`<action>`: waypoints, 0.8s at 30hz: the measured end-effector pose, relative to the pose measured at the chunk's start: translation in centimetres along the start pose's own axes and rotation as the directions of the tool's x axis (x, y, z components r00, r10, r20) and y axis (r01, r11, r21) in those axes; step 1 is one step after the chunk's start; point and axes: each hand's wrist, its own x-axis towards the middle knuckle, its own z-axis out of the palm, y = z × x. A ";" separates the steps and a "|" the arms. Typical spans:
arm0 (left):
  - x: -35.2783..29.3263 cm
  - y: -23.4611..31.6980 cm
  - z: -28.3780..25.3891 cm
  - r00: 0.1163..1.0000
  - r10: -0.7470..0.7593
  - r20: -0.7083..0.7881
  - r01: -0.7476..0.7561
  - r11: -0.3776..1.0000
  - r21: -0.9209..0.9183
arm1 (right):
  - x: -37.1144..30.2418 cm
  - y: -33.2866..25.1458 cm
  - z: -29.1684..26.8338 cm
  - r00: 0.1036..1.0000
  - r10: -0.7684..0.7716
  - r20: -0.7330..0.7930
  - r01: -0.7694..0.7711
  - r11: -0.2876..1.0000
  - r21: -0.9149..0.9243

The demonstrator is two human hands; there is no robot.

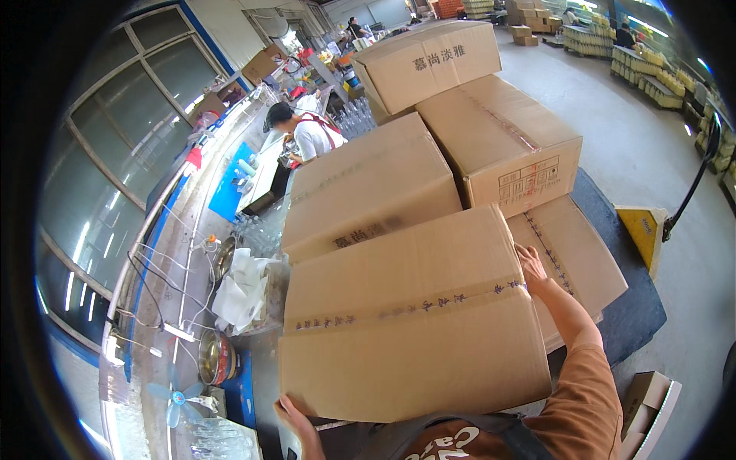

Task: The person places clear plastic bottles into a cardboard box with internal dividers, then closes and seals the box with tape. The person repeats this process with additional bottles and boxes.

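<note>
A large taped cardboard box [399,353] is right in front of me, close to my body. My left hand [294,420] grips its near left corner, and only part of that hand shows. At the far right edge of the same box, my right hand [530,264] presses its fingers round the side. Behind it stands another taped carton [368,184], and a lower carton [571,261] lies to the right, partly covered. Under and beyond the boxes, much of their support is hidden.
More cartons [498,130] are stacked beyond, on a dark platform [598,207] beside a yellow pallet jack [642,234]. Along the left runs a cluttered workbench with a blue fan [178,397], metal bowl [218,356] and glass bottles. Another person [310,138] works there.
</note>
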 end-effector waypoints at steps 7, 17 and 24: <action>0.9 -0.5 -0.3 0.999 0.031 0.043 -0.033 0.999 0.037 | -0.3 1.5 2.4 0.981 0.142 -0.132 -0.124 0.984 0.131; -0.5 2.0 -0.2 0.971 -0.044 0.234 0.059 0.997 -0.058 | -2.0 4.0 2.9 0.810 0.501 -0.303 -0.326 0.816 0.477; 0.8 4.3 -1.0 0.904 -0.146 0.401 0.178 0.983 -0.043 | -4.8 -5.2 -0.7 0.805 0.582 -0.115 -0.328 0.598 0.731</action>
